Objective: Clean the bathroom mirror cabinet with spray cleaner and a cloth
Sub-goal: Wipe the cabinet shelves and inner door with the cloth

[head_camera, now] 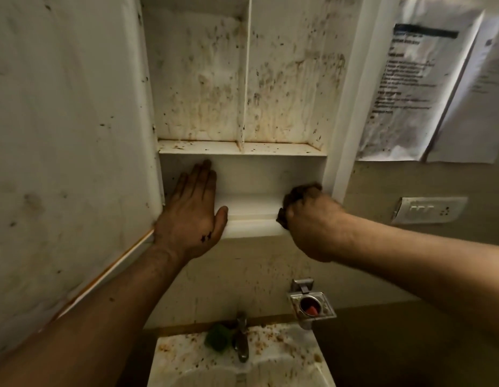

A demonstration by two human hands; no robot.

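Note:
The white cabinet hangs open on the wall, its upper compartments streaked with brown and orange stains. The bottom compartment looks much whiter. My left hand lies flat, fingers apart, against the left end of that bottom compartment. My right hand is closed on a dark, dirty cloth pressed into the bottom compartment's right corner. The open cabinet door stands at the left, spotted with dirt. No spray bottle is in view.
Below is a stained sink with a metal tap and a green scrubber beside it. A metal soap holder juts from the wall. Papers and a switch plate are at the right.

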